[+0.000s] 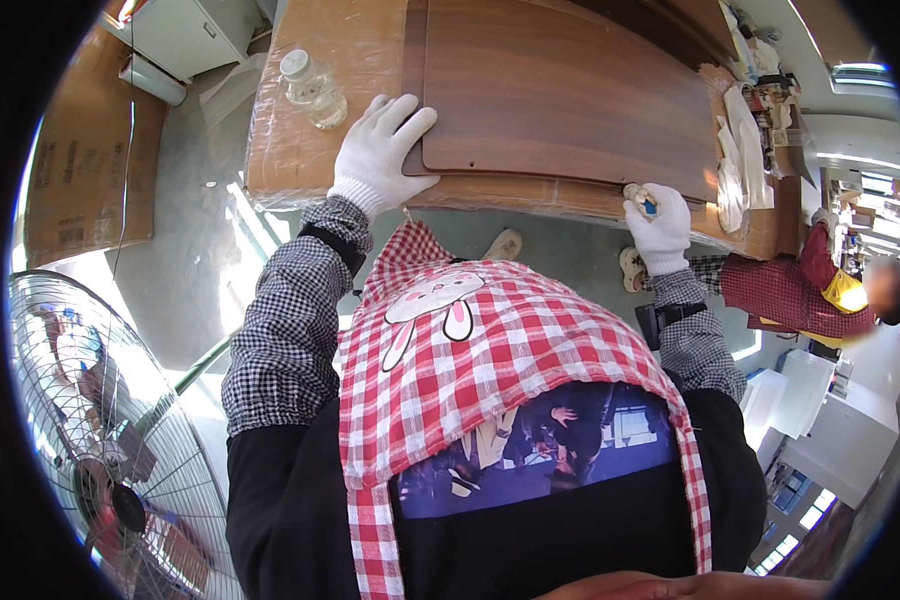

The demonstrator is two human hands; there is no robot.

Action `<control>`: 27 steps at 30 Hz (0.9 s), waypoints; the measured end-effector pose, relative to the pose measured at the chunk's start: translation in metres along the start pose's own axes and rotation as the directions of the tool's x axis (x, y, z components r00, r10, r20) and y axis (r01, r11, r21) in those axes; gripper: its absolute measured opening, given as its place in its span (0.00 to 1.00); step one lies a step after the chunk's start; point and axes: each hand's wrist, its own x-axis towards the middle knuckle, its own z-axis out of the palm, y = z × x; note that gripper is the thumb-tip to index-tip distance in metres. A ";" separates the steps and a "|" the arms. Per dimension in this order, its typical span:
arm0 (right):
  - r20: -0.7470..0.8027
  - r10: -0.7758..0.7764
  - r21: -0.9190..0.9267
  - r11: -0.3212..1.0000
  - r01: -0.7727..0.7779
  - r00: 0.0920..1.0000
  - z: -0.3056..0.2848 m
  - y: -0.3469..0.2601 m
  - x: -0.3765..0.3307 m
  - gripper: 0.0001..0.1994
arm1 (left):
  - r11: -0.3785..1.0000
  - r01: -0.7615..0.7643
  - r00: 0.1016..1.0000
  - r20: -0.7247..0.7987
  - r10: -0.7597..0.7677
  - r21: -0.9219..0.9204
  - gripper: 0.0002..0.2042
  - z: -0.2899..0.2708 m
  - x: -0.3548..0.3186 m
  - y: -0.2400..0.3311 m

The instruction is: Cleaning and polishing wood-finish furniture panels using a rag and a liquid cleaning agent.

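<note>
A flat brown wooden panel [570,90] with rounded corners lies on the workbench in front of me. My left hand [380,155], in a white knit glove, rests flat at the panel's near left corner, fingers stretched out and thumb apart. At the near right edge of the panel is my right hand [658,225], gloved in white too. Its fingers are closed around a small object with a blue part and a pale, cloth-like tip [634,190]; what it is I cannot make out. A clear jar [315,92] with a white lid, holding some liquid, stands left of the panel.
White cloths [745,150] hang at the right end of the plastic-wrapped workbench [370,50]. A large wire fan [120,480] stands at my lower left, beyond it a cardboard box [95,150]. Another person [800,295] in a red checked apron is at the right.
</note>
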 end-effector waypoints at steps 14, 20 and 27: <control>0.228 -0.535 0.310 0.832 0.460 0.814 0.034 -0.118 0.073 0.11 | 0.986 0.160 0.976 -0.141 -0.166 -0.052 0.34 -0.014 -0.086 -0.004; 0.292 -0.691 0.356 0.720 0.596 0.661 0.071 -0.207 0.106 0.10 | 0.952 0.291 0.919 -0.248 -0.306 -0.093 0.38 -0.005 -0.139 -0.004; 0.446 -0.412 0.324 0.902 0.286 0.795 0.068 -0.261 0.171 0.20 | 0.883 0.424 0.823 -0.321 -0.469 -0.202 0.39 0.000 -0.174 -0.006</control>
